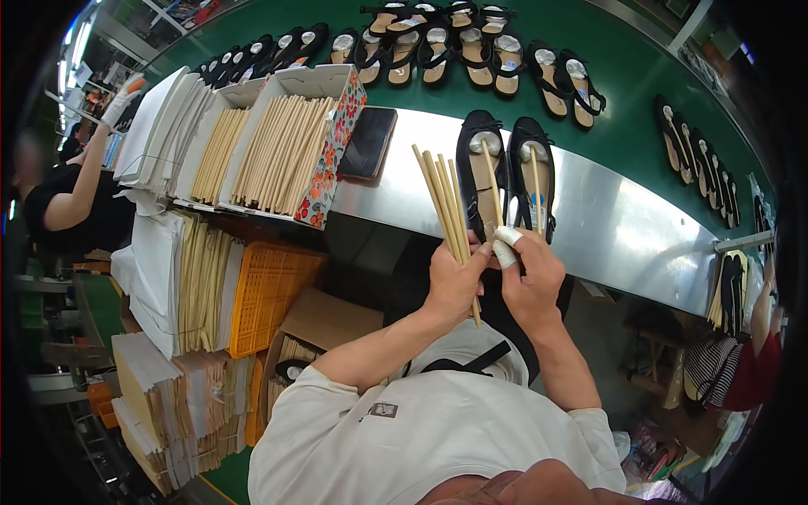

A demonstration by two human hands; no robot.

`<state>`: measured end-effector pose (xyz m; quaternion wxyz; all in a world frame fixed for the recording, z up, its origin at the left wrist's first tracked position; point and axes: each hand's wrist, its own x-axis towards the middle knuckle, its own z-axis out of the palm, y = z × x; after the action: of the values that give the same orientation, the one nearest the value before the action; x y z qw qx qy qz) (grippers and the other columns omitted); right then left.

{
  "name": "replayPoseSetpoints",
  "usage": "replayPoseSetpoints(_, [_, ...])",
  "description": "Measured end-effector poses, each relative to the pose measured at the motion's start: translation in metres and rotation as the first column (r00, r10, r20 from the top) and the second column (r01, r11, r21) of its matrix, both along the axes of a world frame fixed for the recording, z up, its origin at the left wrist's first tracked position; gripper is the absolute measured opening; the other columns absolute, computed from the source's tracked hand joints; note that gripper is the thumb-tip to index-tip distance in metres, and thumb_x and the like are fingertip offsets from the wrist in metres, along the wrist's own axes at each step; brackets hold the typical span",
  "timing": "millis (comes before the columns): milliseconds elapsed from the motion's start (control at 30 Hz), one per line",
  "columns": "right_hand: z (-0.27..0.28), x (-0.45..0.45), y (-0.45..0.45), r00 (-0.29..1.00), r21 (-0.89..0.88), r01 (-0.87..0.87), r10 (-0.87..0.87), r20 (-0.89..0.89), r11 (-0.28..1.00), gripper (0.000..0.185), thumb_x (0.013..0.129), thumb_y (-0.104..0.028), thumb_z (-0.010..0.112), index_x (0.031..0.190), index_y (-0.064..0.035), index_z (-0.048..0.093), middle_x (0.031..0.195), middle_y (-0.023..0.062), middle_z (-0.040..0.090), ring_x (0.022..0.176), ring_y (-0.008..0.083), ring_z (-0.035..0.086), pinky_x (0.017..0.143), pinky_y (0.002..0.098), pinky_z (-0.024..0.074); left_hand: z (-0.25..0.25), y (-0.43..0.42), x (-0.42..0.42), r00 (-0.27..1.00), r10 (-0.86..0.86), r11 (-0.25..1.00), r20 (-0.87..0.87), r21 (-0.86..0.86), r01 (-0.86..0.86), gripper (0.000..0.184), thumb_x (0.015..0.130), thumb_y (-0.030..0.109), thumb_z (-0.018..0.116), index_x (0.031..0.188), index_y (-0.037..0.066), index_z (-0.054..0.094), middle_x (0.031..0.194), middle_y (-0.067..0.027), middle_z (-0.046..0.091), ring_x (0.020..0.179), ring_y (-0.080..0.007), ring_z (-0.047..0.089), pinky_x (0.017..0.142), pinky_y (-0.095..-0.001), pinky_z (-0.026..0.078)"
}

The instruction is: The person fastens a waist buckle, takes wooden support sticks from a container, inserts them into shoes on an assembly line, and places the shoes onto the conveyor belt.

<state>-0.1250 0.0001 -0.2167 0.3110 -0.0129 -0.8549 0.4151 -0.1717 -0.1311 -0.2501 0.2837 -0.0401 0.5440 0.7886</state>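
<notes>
A bundle of several thin tan sticks (446, 202) is gripped in my left hand (455, 282), fanning out at the top. My right hand (533, 273), with white wraps on its finger and thumb, is closed right beside it; what its fingertips pinch is too small to make out. Just beyond my hands, a pair of black shoes lies on the metal strip: the left shoe (472, 126) and the right shoe (529, 130). Each has clear crumpled stuffing in the toe and a stick lying lengthwise inside.
Boxes of sticks (286, 156) and a dark flat case (368, 143) sit to the left. Black shoes (435, 55) line the green surface (627, 135). An orange crate (268, 295) and paper stacks (160, 412) stand lower left. Other people are at far left and right.
</notes>
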Motion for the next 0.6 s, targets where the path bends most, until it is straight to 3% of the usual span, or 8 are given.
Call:
replayPoseSetpoints(133, [-0.011,-0.004,0.000,0.993,0.168,0.045,-0.026,-0.113,0.985,0.023,0.085,0.010,0.073,0.107,0.0017,0.072,0.099,0.0161,0.071,0.085,0.0334,0.072,0.072,0.0386,0.0579,0.001,-0.003,-0.002,0.999,-0.038,0.999,-0.006,0.018,0.038,0.026,0.103,0.011,0.068,0.120,-0.002,0.054,0.100,-0.0096,0.070,0.085,-0.0153,0.077,0.044,-0.0217,0.046])
replayPoseSetpoints(267, [-0.009,-0.002,0.000,0.996,0.201,0.035,-0.017,-0.088,0.979,0.025,0.083,0.011,0.073,0.106,0.0005,0.072,0.097,0.0149,0.071,0.083,0.0325,0.070,0.071,0.0386,0.0567,0.004,-0.007,-0.004,0.997,-0.020,0.998,0.070,0.055,0.016,0.025,0.104,0.013,0.067,0.121,0.000,0.054,0.099,-0.0091,0.069,0.083,-0.0143,0.075,0.044,-0.0222,0.046])
replayPoseSetpoints(333, [-0.004,-0.001,0.002,0.996,-0.021,-0.042,0.044,0.081,0.999,0.026,0.083,0.011,0.073,0.107,-0.0004,0.073,0.096,0.0138,0.070,0.081,0.0305,0.070,0.070,0.0367,0.0562,0.004,-0.010,-0.005,0.994,-0.031,0.997,0.104,0.076,0.023,0.026,0.104,0.014,0.067,0.121,0.001,0.053,0.100,-0.0089,0.068,0.084,-0.0136,0.073,0.044,-0.0224,0.046])
replayPoseSetpoints(433, [0.007,-0.001,0.006,0.969,-0.145,-0.068,0.100,0.225,0.987,0.026,0.084,0.010,0.073,0.108,-0.0008,0.073,0.095,0.0133,0.070,0.080,0.0277,0.070,0.071,0.0356,0.0563,0.019,-0.008,0.001,0.971,-0.006,0.980,0.240,0.194,-0.042,0.027,0.105,0.019,0.068,0.120,0.005,0.051,0.106,-0.0072,0.066,0.084,-0.0107,0.068,0.044,-0.0223,0.044])
replayPoseSetpoints(600, [0.009,0.000,0.010,0.953,-0.079,-0.135,0.151,0.263,0.988,0.032,0.085,0.009,0.072,0.117,0.0032,0.066,0.098,0.0158,0.068,0.085,0.0302,0.075,0.073,0.0368,0.0598,0.016,-0.002,0.006,0.990,-0.020,0.990,0.139,0.140,0.000,0.022,0.108,0.025,0.065,0.118,0.010,0.052,0.099,-0.0019,0.065,0.079,-0.0060,0.063,0.047,-0.0208,0.044])
